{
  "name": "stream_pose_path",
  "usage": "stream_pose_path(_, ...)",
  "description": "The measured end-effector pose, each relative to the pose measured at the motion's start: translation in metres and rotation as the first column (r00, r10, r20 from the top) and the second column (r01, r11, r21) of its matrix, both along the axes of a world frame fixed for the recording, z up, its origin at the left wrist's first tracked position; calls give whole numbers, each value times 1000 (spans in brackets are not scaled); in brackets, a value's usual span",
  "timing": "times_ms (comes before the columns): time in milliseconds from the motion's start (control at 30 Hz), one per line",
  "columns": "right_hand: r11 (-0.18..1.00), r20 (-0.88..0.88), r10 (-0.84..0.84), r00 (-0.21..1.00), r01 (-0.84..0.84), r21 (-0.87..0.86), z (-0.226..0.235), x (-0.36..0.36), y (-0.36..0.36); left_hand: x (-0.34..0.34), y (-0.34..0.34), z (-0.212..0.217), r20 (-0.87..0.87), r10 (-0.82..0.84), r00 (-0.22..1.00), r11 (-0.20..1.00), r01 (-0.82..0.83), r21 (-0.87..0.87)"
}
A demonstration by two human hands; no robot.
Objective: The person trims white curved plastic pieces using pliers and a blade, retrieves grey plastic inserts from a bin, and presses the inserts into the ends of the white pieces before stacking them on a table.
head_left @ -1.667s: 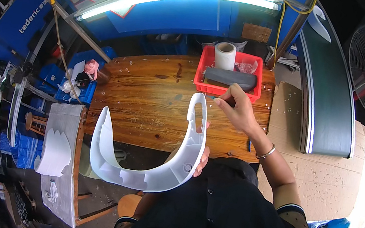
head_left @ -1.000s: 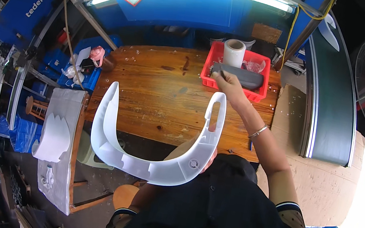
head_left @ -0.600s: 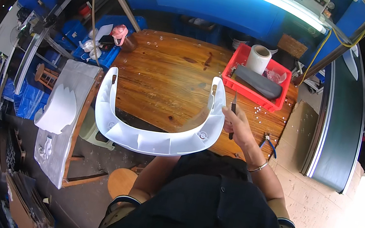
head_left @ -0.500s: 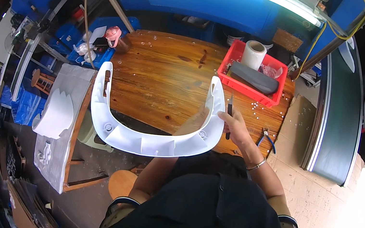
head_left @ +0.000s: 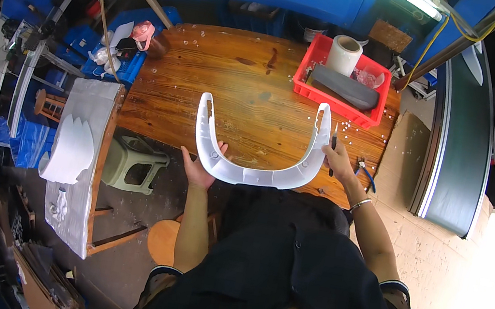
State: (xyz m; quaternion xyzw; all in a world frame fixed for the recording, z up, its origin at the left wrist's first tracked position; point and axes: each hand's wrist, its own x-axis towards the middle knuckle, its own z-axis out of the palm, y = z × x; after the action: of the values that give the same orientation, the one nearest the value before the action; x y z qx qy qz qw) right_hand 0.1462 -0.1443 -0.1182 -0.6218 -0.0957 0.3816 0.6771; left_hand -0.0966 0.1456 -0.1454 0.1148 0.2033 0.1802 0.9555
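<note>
A white U-shaped plastic part [head_left: 256,178] lies low over the near edge of the wooden table, its two arms pointing away from me. My left hand [head_left: 200,171] is at its left bend, open, thumb spread outward. The fingers pass beneath the part, and their tips show inside the curve. Beside the right arm of the part, my right hand [head_left: 340,161] is closed around a slim knife [head_left: 333,150] with a dark handle, blade pointing away. The right fingertips are close against the part; whether they also grip it I cannot tell.
A red crate [head_left: 335,107] with a white roll [head_left: 344,56] and a grey piece stands at the table's far right. Blue-handled pliers [head_left: 366,173] lie near the right edge. Left is a covered side table [head_left: 88,100] with a white curved piece [head_left: 70,153]; a conveyor [head_left: 461,146] runs right.
The white part has moved lower and away from me, toward the table. My left hand has shifted from the part's right side to its left bend. The knife stays in my right hand.
</note>
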Motion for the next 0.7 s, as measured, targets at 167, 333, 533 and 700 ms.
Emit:
stream_pose_path(167, 966, 76, 84, 994, -63, -250, -65, 14, 20, 10, 23, -72, -387, -11, 922, 897, 180, 404)
stream_pose_path(333, 941, 62, -24, 998, 43, -336, -84, 20, 24, 42, 45, -94, -436, -92, 895, 896, 266, 355)
stream_pose_path(533, 726, 158, -371, 915, 392, -565, -128, 7, 5, 60, 64, -105, -480, -163, 862, 881, 346, 323)
stream_pose_path(700, 503, 351, -406, 844, 527, -685, -142, -17, -5, 67, 84, -126, -679, -19, 734, 761, 451, 467)
